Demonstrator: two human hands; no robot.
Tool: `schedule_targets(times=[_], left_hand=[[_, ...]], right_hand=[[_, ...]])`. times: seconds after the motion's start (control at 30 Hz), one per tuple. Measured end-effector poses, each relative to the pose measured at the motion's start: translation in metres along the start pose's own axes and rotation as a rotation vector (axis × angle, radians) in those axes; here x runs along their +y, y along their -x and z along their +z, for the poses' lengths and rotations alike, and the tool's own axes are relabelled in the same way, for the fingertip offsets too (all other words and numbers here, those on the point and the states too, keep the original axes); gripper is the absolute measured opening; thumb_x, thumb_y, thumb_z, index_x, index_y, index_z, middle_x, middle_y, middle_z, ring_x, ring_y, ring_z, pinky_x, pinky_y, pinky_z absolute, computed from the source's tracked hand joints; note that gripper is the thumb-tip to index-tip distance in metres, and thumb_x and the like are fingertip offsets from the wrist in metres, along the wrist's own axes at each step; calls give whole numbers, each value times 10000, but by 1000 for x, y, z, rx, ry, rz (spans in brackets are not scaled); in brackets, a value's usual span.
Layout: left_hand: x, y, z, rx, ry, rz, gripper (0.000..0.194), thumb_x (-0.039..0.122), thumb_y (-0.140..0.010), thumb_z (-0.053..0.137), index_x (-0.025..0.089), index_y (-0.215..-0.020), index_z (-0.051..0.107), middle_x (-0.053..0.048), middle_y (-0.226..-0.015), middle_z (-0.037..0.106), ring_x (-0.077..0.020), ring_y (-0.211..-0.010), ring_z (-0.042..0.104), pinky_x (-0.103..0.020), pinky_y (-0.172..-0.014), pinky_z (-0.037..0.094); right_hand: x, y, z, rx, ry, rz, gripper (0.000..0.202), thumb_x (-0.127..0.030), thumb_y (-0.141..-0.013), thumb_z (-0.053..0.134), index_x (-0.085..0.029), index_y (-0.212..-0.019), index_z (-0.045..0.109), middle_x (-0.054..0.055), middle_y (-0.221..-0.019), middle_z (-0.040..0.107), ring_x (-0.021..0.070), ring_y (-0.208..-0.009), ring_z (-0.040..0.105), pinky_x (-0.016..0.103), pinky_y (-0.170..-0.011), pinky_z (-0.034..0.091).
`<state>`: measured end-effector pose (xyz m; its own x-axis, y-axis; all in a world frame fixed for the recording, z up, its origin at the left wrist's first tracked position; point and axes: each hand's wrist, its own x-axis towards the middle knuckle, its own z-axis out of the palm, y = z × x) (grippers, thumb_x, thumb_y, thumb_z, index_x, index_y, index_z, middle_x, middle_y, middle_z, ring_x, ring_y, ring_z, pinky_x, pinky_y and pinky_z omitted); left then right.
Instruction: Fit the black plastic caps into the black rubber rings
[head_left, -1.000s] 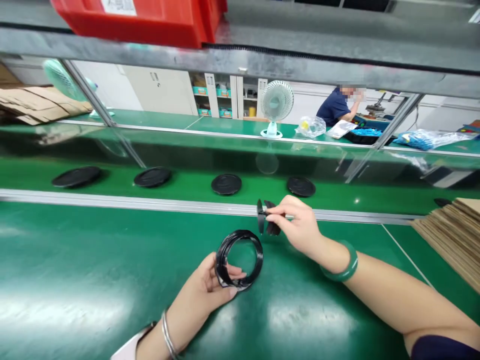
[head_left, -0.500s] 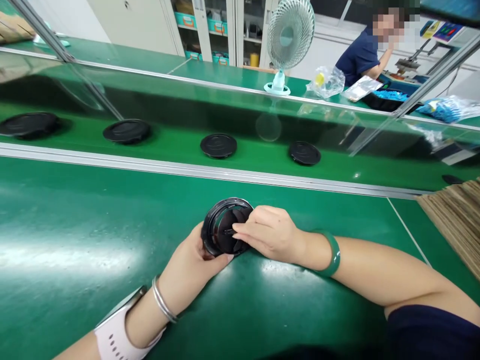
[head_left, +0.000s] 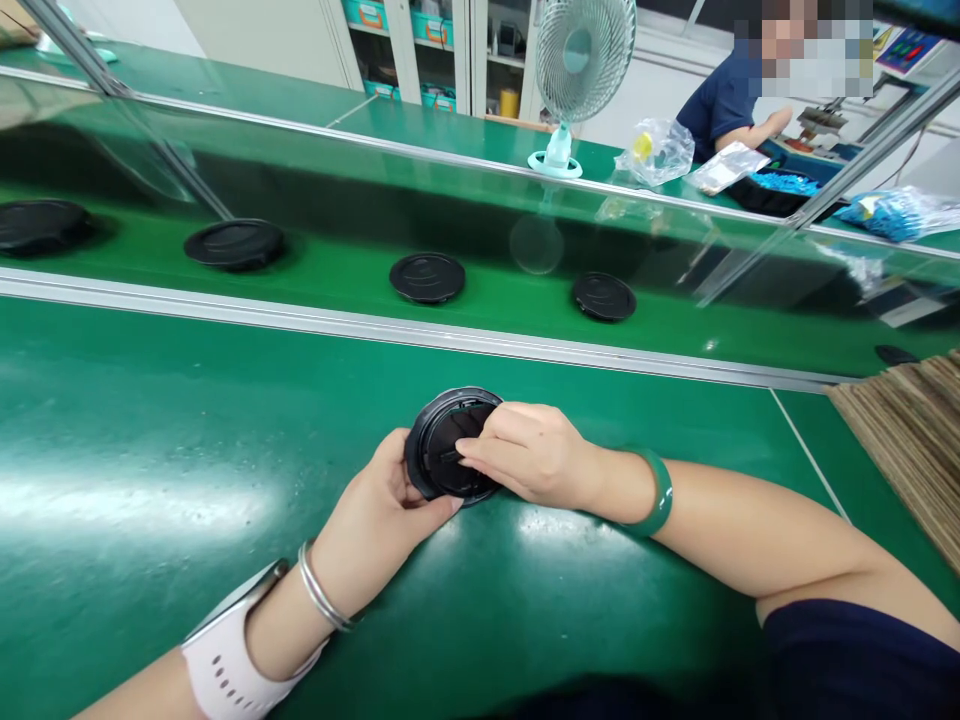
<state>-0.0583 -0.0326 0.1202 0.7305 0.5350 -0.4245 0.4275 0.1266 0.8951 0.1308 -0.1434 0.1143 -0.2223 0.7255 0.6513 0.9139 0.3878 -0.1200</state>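
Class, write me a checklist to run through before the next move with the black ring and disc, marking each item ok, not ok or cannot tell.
1. Left hand supporting the black ring: ok, it grips the near-left edge.
2. Right hand on the black disc: ok, the fingertips pinch at its middle.
3. Disc sitting flush all round: cannot tell, the right hand hides part of it.
4. Cardboard stack clear of both hands: ok, it lies apart, off to the right.
5. Wrists bare: not ok, a watch and silver bangle on the left, a green bangle on the right.
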Motion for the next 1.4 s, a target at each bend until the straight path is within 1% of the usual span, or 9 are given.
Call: schedule_targets(times=[0.23,0.6,0.8,0.93,1.03,1.1,1.2,1.3,1.4], left_hand=[[0,0,1,21,-28,17,585,354,-666,823,199,-1111,478,-11,-929,705,-230,-806,711,-332,-679,578],[2,5,3,4,-55,51,516,339,-707,796,201,-1094,485,-24,-955,714,-233,-829,723,-335,-692,600],[3,5,5,35,-52,41,515,316,-678,823,208,-1058,492,-4,-902,719,-220,-810,732,-299,-681,604],[1,3,5,13,-51,31,527,296,-663,834,207,-1061,499,-10,-913,732,-222,-818,735,-300,-693,608],[0,2,5,15,-21,32,541,305,-670,837,207,-1074,491,-8,-913,736,-223,-840,739,-305,-722,614],[0,2,4,32,13,41,572,321,-682,834,207,-1120,483,-12,-948,737,-224,-872,740,-314,-751,619],[0,1,4,42,10,44,658,348,-677,834,210,-1203,462,-45,-1051,733,-249,-933,735,-347,-776,623],[-1,2,3,7,-33,1,696,366,-647,843,211,-1201,453,-78,-1101,723,-291,-990,725,-398,-807,623],[-4,4,2,-18,-55,-19,794,355,-586,884,222,-1229,437,-91,-1167,700,-311,-1065,700,-423,-883,607]], right_hand=[[-3,-2,-6,-93,67,-55,203,-102,-1030,463,-133,-954,649,35,-779,567,165,-707,494,294,-590,414],[-9,-6,-10,-250,-53,143,271,-224,-1069,429,-120,-967,657,97,-888,609,195,-791,541,317,-691,489],[-22,-7,-8,-257,45,147,311,-101,-1020,388,-16,-1243,589,124,-897,604,228,-805,528,357,-708,516],[-27,-9,-8,-345,91,173,376,-58,-976,335,34,-1233,593,171,-906,598,262,-825,524,393,-669,517],[-24,-10,-11,-278,28,182,334,-104,-1008,360,-22,-1151,650,143,-892,595,260,-835,521,410,-708,510],[-19,-9,-12,-130,-66,265,292,-195,-1040,417,-78,-1173,648,137,-986,600,266,-930,532,439,-807,505],[-10,-6,-10,40,-259,555,321,-281,-1036,502,-148,-1321,569,140,-1217,557,270,-1149,500,475,-996,450],[-3,-4,-3,0,-538,820,224,-240,-1004,562,-180,-1210,623,89,-1141,595,224,-1112,539,417,-1005,450],[-2,-5,5,-7,-708,940,36,-193,-919,670,-184,-945,646,26,-975,603,187,-958,570,346,-889,477]])
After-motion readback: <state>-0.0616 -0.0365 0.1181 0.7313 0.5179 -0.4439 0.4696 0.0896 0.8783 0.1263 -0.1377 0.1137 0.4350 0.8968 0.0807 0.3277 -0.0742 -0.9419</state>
